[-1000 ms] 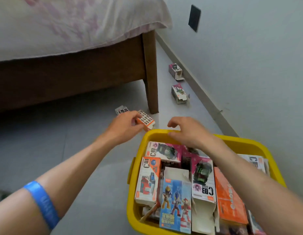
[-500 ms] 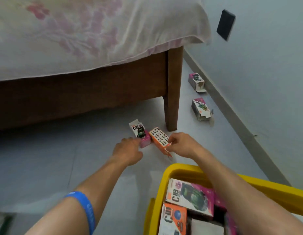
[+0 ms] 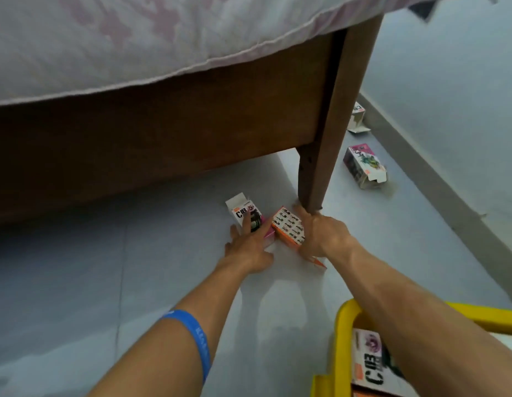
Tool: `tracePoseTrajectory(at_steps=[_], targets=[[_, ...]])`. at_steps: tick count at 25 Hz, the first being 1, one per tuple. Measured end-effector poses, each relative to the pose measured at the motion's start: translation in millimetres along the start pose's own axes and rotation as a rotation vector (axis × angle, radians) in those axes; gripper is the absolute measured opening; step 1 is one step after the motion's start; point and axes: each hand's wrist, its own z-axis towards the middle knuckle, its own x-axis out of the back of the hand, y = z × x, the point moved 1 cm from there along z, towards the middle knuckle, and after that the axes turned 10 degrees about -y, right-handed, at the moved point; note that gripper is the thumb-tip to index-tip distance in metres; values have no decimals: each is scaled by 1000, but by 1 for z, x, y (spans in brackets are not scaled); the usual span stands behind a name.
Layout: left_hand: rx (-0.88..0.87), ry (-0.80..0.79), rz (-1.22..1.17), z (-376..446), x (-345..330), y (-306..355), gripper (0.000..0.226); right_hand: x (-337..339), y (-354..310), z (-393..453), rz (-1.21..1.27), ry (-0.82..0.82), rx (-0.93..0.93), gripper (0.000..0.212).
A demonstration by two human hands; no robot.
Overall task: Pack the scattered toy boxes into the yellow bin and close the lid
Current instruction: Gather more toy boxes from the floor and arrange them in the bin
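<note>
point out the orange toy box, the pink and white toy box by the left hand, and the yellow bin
orange cardboard toy box (image 3: pixel 287 226), head view, printed top face
pink and white cardboard toy box (image 3: pixel 243 214), head view, top face
yellow plastic bin (image 3: pixel 342 333), head view, rim corner

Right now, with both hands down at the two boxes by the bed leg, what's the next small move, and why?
Probably close each hand on its box and lift. The left hand lies with straight fingers on the pink box, the right hand wraps the orange box, and both boxes are on the floor, away from the yellow bin.
</note>
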Motion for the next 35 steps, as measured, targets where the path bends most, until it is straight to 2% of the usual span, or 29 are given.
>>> tracePoseTrajectory(at_steps=[2, 5, 6, 8, 11, 13, 15, 18, 20, 23, 25, 27, 29, 31, 35], targets=[[-52, 73, -52, -8, -8, -10, 80, -7, -5, -1, -100, -100, -18, 92], [-136, 154, 27, -15, -24, -17, 55, -16, -3, 2, -214, -25, -139, 68], [-137, 175, 46, -17, -29, -17, 46, -15, 1, 4, -167, -22, -177, 63], [-55, 257, -79, -18, -36, -14, 35, -15, 8, 2, -5, -56, -207, 63], [70, 374, -290, -21, -36, -9, 43, -17, 12, -14, 160, -4, -201, 68], [48, 396, -449, -27, -25, -3, 61, -7, 12, -30, 252, 49, -139, 69], [-50, 412, -616, -39, -1, 8, 73, 19, 19, -52, 422, 129, -77, 69], [-329, 361, -744, -81, 27, 58, 59, 48, 65, -118, 741, 264, -14, 62], [-567, 296, -712, -121, 39, 93, 43, 50, 100, -165, 967, 373, 17, 69], [-922, 171, -517, -188, 45, 164, 44, 39, 160, -239, 1213, 525, 25, 68], [-987, -10, -424, -216, 40, 216, 51, 24, 194, -284, 1195, 568, -52, 61], [-904, -128, -209, -225, 19, 258, 65, 3, 219, -323, 1102, 577, -175, 58], [-817, -118, 35, -224, -15, 291, 76, -20, 234, -364, 976, 585, -327, 60], [-773, -85, 94, -218, -51, 313, 84, -45, 238, -399, 766, 576, -484, 64], [-758, 21, 177, -207, -88, 338, 83, -98, 219, -432, 412, 468, -550, 58]])
